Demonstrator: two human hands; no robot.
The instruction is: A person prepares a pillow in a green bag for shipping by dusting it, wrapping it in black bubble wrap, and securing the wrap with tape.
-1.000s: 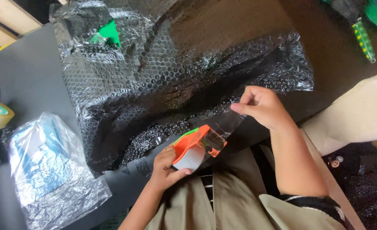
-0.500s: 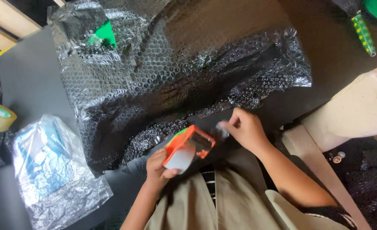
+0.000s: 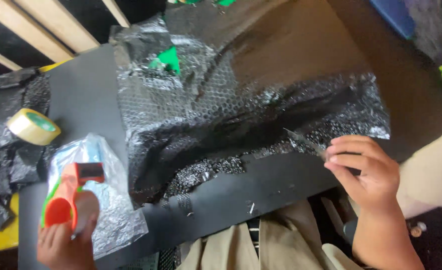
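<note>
Since half a second ago, the left hand [image 3: 66, 245] has moved far out to the left with the orange tape dispenser [image 3: 71, 192], away from the right hand [image 3: 368, 172], which was just beside it. The left hand now holds the dispenser by its lower end, fingers closed around it, above the clear plastic bag [image 3: 106, 200] with something blue inside. This hand and the dispenser are blurred, so the exact finger positions are hard to see, and the hand is cut off by the bottom edge. The right hand is at the lower right edge of the black bubble wrap [image 3: 241, 105] and pinches a strip of clear tape [image 3: 306, 141] between thumb and fingertips; the strip reaches up and left from the fingers and lies over the edge of the wrap. The tape is thin and transparent, so I cannot tell where it ends or whether it already sticks. The wrap covers a large flat thing on the dark table [image 3: 81, 100], and a green piece [image 3: 170, 57] shows through near the top. A tape roll [image 3: 33, 126] lies well apart at the left, beside crumpled black plastic.
</note>
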